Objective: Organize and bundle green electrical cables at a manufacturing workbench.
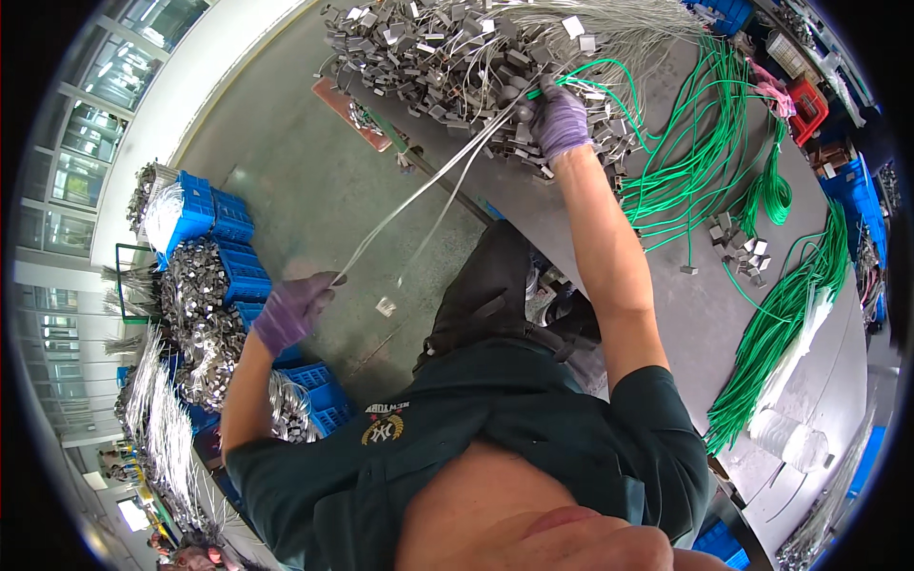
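Note:
My left hand (293, 309), in a purple glove, is out over the floor with its fingers closed on the ends of a few long white wires (419, 193). The wires run taut up to the right, to the pile of small grey metal blocks (409, 62) on the table. At the near edge of that pile my right hand (560, 119), also gloved in purple, is closed round green wires (609, 65) and the white wires beside them. Its fingertips are partly hidden among the blocks. A small pale block (386, 306) shows below the white wires, near my left hand.
Green wire bundles (695, 143) lie across the grey table (666, 314), with a few loose blocks (738, 246) between them. A clear plastic bottle (790, 443) lies at the right. Blue crates (243, 271) full of metal parts stand on the left. A red bin (809, 109) sits far right.

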Motion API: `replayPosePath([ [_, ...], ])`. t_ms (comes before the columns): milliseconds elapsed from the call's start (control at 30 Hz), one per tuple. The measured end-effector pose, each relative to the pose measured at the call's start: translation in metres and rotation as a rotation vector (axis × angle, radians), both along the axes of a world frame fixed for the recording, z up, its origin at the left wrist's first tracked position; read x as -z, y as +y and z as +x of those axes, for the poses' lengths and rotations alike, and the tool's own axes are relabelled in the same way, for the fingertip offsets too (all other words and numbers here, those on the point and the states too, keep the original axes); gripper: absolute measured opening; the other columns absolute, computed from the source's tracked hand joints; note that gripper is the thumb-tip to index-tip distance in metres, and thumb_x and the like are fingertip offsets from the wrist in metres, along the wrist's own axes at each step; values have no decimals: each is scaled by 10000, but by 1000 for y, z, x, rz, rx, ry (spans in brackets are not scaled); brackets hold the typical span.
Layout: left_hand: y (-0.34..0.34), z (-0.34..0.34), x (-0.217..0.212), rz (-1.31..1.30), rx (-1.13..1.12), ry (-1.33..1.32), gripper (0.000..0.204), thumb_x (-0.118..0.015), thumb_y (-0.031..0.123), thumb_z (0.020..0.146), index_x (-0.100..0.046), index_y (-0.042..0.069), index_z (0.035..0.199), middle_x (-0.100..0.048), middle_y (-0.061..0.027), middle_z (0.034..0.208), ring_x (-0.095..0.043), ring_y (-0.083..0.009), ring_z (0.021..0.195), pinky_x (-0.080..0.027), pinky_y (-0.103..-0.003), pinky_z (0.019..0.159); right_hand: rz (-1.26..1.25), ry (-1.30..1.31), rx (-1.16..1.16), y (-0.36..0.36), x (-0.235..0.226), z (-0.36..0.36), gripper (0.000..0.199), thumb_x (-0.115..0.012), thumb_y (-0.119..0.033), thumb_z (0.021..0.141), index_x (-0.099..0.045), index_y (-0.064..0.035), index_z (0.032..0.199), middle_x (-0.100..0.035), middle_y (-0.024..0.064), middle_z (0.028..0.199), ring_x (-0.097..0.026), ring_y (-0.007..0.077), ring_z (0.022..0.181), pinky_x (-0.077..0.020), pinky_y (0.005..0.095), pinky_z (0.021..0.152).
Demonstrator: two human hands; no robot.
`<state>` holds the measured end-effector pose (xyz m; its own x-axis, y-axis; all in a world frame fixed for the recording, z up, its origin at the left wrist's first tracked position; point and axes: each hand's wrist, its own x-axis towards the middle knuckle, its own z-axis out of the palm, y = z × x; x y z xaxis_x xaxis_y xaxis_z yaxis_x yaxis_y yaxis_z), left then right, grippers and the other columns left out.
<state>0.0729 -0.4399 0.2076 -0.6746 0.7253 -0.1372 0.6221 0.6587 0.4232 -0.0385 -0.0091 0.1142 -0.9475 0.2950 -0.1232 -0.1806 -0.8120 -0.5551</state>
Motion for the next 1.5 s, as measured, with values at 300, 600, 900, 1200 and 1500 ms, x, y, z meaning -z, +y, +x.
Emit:
replayPosePath([
  [300,-1,13,14,266,-275,-290,274,-519,178,911,-584,29,1131,-433,4,562,-404,-67,488,-333,-237,473,486,-195,117,-50,25,61,273,-551,-261,893,-528,2,963,-648,142,732,-635,210,545,-481,302,396],
  [600,20,25,19,264,-214,-299,257,-530,124,891,-589,39,1126,-426,-18,573,-430,-78,515,-369,-247,503,592,-327,-137,-70,40,68,238,-514,-230,905,-543,3,945,-633,117,700,-572,177,455,-435,265,377],
  [900,16,47,14,311,-203,-299,263,-526,125,890,-587,29,1127,-435,-25,577,-445,-85,519,-379,-242,512,595,-271,99,-61,16,46,204,-532,-191,884,-546,11,864,-613,111,625,-568,189,425,-393,257,343],
  [1200,21,45,9,279,-125,-234,263,-527,110,883,-584,27,1126,-467,-41,595,-462,-92,525,-383,-250,505,491,-319,-114,-90,46,68,142,-527,-156,873,-539,-15,871,-619,103,639,-550,177,407,-400,268,334],
  [1500,-23,52,-26,336,-142,-58,192,-583,116,855,-639,8,1003,-516,-75,566,-488,-151,469,-373,-284,466,541,-299,78,28,-31,17,164,-461,-125,888,-558,-4,832,-599,114,672,-552,177,482,-393,277,375],
])
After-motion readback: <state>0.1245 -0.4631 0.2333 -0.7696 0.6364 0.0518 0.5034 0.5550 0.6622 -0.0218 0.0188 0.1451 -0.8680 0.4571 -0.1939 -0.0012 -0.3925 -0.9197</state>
